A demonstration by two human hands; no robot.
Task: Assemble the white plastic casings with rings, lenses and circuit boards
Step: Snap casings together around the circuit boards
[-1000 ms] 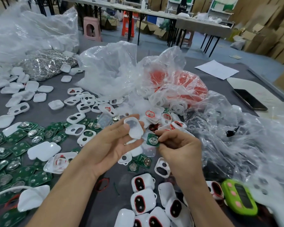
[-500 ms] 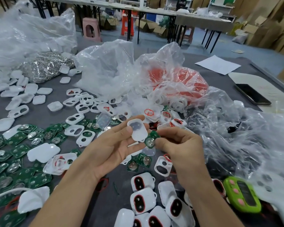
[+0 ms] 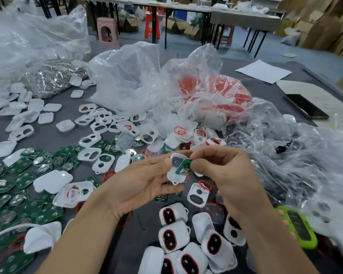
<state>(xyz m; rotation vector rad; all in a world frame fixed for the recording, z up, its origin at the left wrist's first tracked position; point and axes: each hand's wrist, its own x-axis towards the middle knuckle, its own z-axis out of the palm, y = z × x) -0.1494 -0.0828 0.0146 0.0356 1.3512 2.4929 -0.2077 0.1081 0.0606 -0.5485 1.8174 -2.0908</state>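
Spreading over the left of the grey counter [image 3: 67, 99] is a heap of green circuit boards [image 3: 18, 180], many bearing a round metal disc, with plain white covers [image 3: 52, 180] lying on and beside them. Behind these, a clear bag of shiny metal parts [image 3: 53, 76] sits against a big crumpled plastic bag [image 3: 28, 36]. Nearer the middle, open white frames [image 3: 99, 127] with two cut-outs are scattered flat.

The left hand [image 3: 139, 184] is raised above the counter at the centre, palm up. It grips a white casing [image 3: 175, 176], hollow side up, with the thumb on the casing's left edge and the fingers [image 3: 166, 187] curled beneath. The casing is tilted slightly, with its small loop at the near end.

The right hand [image 3: 226, 175] meets it from the right, pinching a single circuit board [image 3: 183, 167] between thumb and forefinger. That board stands tilted in the casing's hollow, its lower end against the inside.

Below the hands, a cluster of assembled casings [image 3: 174, 234] with red rings around dark oval windows lies close together. Beyond the hands, a clear bag holding red rings [image 3: 216, 91] rests among more crumpled plastic. Loose red rings [image 3: 179, 130] lie on white parts just in front of it.

At the right, a green handheld device [image 3: 297, 228] lies near the right forearm. Farther back are a dark phone [image 3: 306, 105] and a white sheet of paper [image 3: 263, 71].
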